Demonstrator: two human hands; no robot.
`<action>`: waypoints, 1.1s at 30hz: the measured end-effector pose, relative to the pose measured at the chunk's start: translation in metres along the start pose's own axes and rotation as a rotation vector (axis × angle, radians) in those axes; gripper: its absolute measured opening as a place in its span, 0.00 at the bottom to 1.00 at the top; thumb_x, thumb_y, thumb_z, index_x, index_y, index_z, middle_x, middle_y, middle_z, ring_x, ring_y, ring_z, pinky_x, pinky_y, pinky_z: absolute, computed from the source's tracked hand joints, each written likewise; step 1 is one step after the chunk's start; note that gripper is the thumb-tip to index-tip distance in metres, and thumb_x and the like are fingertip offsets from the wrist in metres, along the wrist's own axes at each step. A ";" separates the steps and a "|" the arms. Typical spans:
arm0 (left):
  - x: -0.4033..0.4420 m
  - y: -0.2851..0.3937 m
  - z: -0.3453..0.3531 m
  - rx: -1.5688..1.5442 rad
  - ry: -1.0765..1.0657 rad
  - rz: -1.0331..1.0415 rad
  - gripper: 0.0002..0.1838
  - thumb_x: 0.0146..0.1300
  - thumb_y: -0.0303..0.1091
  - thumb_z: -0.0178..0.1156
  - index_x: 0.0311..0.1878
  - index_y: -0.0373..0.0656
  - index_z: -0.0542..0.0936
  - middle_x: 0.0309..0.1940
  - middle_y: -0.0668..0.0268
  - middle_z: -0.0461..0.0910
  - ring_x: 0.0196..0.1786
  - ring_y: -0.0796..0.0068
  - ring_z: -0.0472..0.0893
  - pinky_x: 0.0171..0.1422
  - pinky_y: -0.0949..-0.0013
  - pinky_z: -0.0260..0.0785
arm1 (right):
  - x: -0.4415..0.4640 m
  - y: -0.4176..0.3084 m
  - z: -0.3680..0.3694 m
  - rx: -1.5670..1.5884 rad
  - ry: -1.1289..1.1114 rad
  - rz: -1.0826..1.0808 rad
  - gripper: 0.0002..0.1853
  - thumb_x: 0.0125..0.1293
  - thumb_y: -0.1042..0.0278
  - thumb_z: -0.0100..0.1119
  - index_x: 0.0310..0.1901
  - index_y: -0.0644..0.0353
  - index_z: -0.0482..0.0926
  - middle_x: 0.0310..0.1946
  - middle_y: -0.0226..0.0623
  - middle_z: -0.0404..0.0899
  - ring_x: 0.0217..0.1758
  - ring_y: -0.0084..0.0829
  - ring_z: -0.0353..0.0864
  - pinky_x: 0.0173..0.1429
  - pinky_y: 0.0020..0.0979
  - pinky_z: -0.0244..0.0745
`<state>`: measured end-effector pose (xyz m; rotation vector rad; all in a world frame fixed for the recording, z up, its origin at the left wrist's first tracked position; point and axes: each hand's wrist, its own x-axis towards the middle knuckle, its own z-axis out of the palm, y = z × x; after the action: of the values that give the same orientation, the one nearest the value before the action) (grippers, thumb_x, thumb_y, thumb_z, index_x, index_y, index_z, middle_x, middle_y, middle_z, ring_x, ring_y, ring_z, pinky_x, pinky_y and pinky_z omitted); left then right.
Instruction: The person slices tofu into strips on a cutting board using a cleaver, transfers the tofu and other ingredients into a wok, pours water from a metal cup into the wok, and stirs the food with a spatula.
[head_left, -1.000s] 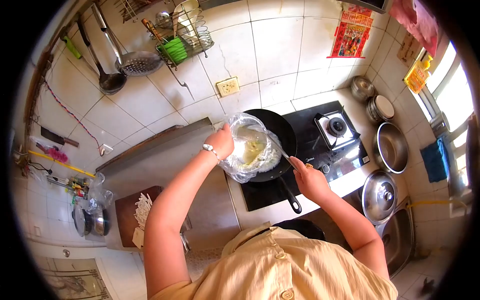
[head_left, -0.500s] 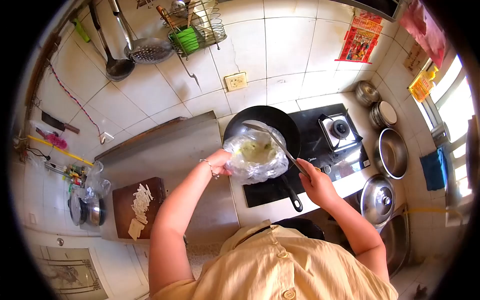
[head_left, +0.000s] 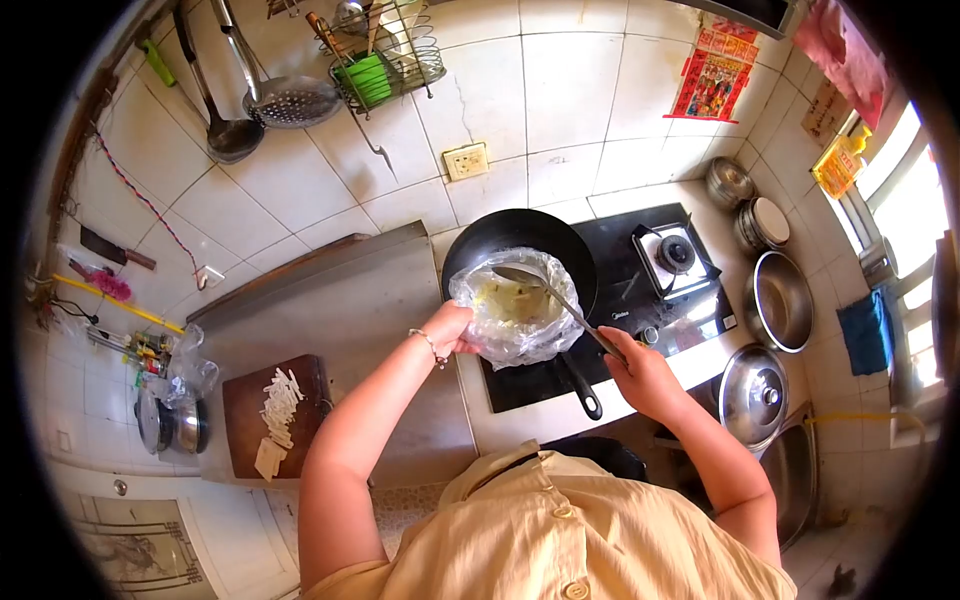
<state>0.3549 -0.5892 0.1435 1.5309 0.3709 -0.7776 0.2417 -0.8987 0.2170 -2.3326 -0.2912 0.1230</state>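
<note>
My left hand [head_left: 447,328] is closed on the near-left side of a clear plastic bag [head_left: 525,348], held over the wok [head_left: 500,225]. The bag gapes upward, with pale yellowish contents inside; whether a bowl sits within it I cannot tell. In my right hand [head_left: 640,377] is the handle of a metal wok spatula [head_left: 580,318]. Its head reaches into the bag's mouth near the far rim. Beneath the bag, the black wok rests on the left burner, its handle pointing toward me.
A cutting board [head_left: 240,415] with white strips [head_left: 283,398] lies on the left counter. Right of the wok is the gas stove's [head_left: 610,250] second burner. A steel basin [head_left: 780,302] and a lidded pot [head_left: 753,392] stand at the right, beside the sink [head_left: 793,485].
The spatula's head has come down from above the bag's far rim into its mouth. The bag has tilted slightly and both hands stay nearly in place.
</note>
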 end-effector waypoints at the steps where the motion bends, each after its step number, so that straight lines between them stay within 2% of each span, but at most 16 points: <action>1: -0.003 0.002 0.002 -0.002 -0.008 0.013 0.17 0.60 0.31 0.49 0.53 0.46 0.73 0.37 0.62 0.82 0.33 0.68 0.83 0.28 0.66 0.78 | 0.002 0.000 0.002 0.002 0.003 0.001 0.21 0.65 0.69 0.51 0.60 0.57 0.67 0.35 0.55 0.80 0.38 0.56 0.79 0.41 0.48 0.73; 5: -0.013 0.007 0.013 0.025 -0.027 0.065 0.17 0.63 0.32 0.50 0.56 0.47 0.71 0.42 0.63 0.81 0.38 0.69 0.83 0.30 0.66 0.79 | 0.010 0.001 0.016 -0.088 -0.007 0.022 0.21 0.64 0.69 0.50 0.60 0.57 0.66 0.33 0.56 0.79 0.36 0.57 0.79 0.41 0.50 0.73; 7: -0.014 0.006 0.016 -0.017 -0.039 0.097 0.21 0.63 0.30 0.49 0.60 0.46 0.66 0.46 0.61 0.79 0.40 0.68 0.83 0.32 0.65 0.80 | 0.010 -0.001 0.019 -0.101 -0.007 0.016 0.22 0.64 0.69 0.50 0.60 0.56 0.66 0.32 0.56 0.79 0.36 0.57 0.79 0.41 0.50 0.73; 13: -0.014 0.001 0.001 -0.122 -0.057 0.166 0.25 0.63 0.27 0.49 0.64 0.47 0.60 0.52 0.61 0.76 0.45 0.68 0.82 0.36 0.63 0.81 | 0.002 -0.005 -0.004 -0.183 -0.092 -0.081 0.22 0.64 0.70 0.53 0.60 0.52 0.69 0.28 0.50 0.79 0.30 0.52 0.79 0.35 0.47 0.74; 15: -0.015 -0.001 -0.002 -0.120 -0.069 0.184 0.26 0.63 0.27 0.49 0.65 0.47 0.60 0.53 0.62 0.75 0.46 0.68 0.82 0.37 0.63 0.81 | 0.004 -0.009 -0.013 -0.260 0.008 -0.128 0.21 0.63 0.69 0.51 0.59 0.52 0.70 0.23 0.50 0.78 0.27 0.50 0.79 0.31 0.47 0.74; 18: -0.015 0.000 -0.002 -0.115 -0.094 0.213 0.27 0.63 0.26 0.49 0.66 0.47 0.58 0.54 0.61 0.74 0.46 0.68 0.81 0.37 0.63 0.81 | 0.009 -0.007 -0.011 -0.300 0.056 -0.183 0.23 0.61 0.71 0.52 0.59 0.51 0.70 0.23 0.47 0.76 0.25 0.47 0.79 0.27 0.44 0.74; 22: -0.016 0.004 -0.003 -0.082 -0.040 0.240 0.29 0.62 0.26 0.48 0.67 0.45 0.56 0.54 0.60 0.73 0.46 0.68 0.81 0.37 0.63 0.81 | 0.007 -0.014 -0.016 -0.465 -0.047 -0.240 0.26 0.57 0.72 0.54 0.60 0.50 0.71 0.24 0.44 0.75 0.23 0.43 0.79 0.26 0.41 0.75; 24: -0.015 0.004 -0.005 -0.049 -0.004 0.272 0.29 0.60 0.26 0.48 0.66 0.43 0.56 0.53 0.58 0.72 0.44 0.66 0.81 0.35 0.63 0.81 | 0.008 -0.008 -0.019 -0.683 -0.044 -0.280 0.29 0.54 0.74 0.55 0.61 0.49 0.71 0.25 0.42 0.73 0.21 0.40 0.78 0.25 0.39 0.75; 28: -0.009 0.003 -0.012 0.102 0.052 0.297 0.30 0.58 0.25 0.48 0.66 0.40 0.56 0.52 0.56 0.72 0.44 0.65 0.80 0.32 0.65 0.80 | 0.010 -0.006 -0.020 -0.717 -0.018 -0.230 0.30 0.53 0.74 0.55 0.62 0.49 0.71 0.25 0.42 0.73 0.21 0.38 0.78 0.24 0.38 0.74; 30: -0.006 0.004 -0.011 0.102 0.038 0.287 0.30 0.58 0.25 0.47 0.66 0.40 0.57 0.52 0.56 0.72 0.44 0.65 0.80 0.32 0.64 0.80 | 0.010 -0.007 -0.012 -0.600 0.007 -0.362 0.30 0.53 0.75 0.54 0.62 0.49 0.71 0.26 0.42 0.74 0.22 0.38 0.78 0.25 0.38 0.74; 33: -0.011 0.004 -0.009 0.064 0.013 0.252 0.29 0.58 0.25 0.47 0.66 0.40 0.59 0.53 0.57 0.72 0.45 0.65 0.80 0.32 0.64 0.80 | 0.008 -0.008 -0.015 -0.643 -0.090 -0.329 0.31 0.53 0.75 0.54 0.62 0.48 0.71 0.26 0.42 0.74 0.23 0.38 0.79 0.26 0.37 0.75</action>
<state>0.3522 -0.5783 0.1531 1.6063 0.1589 -0.5858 0.2505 -0.9016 0.2330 -2.8682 -0.8590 -0.0369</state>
